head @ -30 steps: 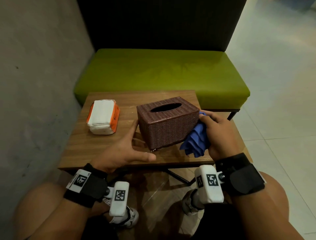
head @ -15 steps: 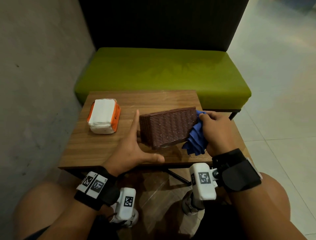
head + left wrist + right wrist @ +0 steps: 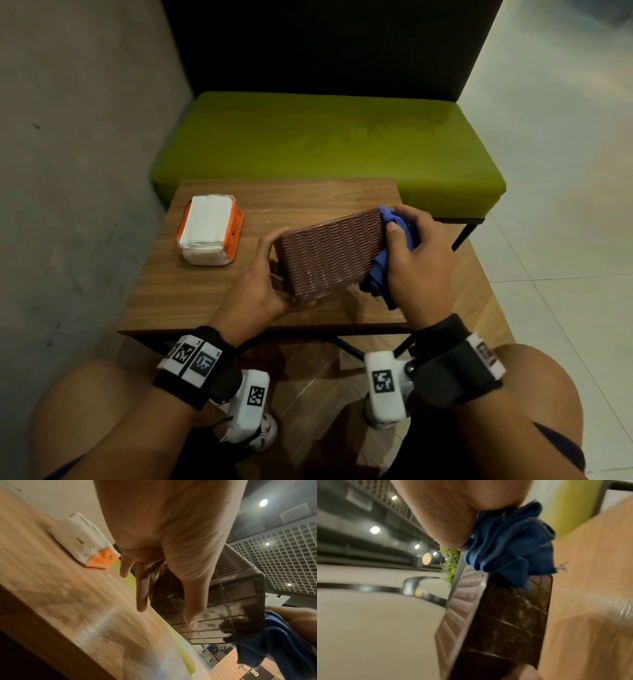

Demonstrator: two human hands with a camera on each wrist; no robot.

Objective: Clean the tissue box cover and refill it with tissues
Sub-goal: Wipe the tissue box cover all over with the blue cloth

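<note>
The brown woven tissue box cover (image 3: pixel 329 255) is tipped with its long side toward me and its near edge raised off the wooden table (image 3: pixel 191 291). My left hand (image 3: pixel 270 274) grips its left end, thumb under the near bottom edge. In the left wrist view the thumb lies across the cover's (image 3: pixel 240 588) gridded, dusty underside. My right hand (image 3: pixel 416 253) holds a bunched blue cloth (image 3: pixel 394 229) against the cover's right end. The right wrist view has the cloth (image 3: pixel 510 545) hanging over the cover's (image 3: pixel 505 615) edge. A white tissue pack (image 3: pixel 210 234) in orange wrap lies at the table's left.
A green padded bench (image 3: pixel 325 147) with a dark backrest stands behind the table. A grey wall (image 3: pixel 68 171) runs along the left, close to the table. Pale tiled floor (image 3: pixel 565 205) lies to the right. My knees sit below the table's near edge.
The cover went from upright, opening on top, to tipped back with its side facing me. My left hand went from resting flat beside it to gripping its left end. The cloth stayed at the right end.
</note>
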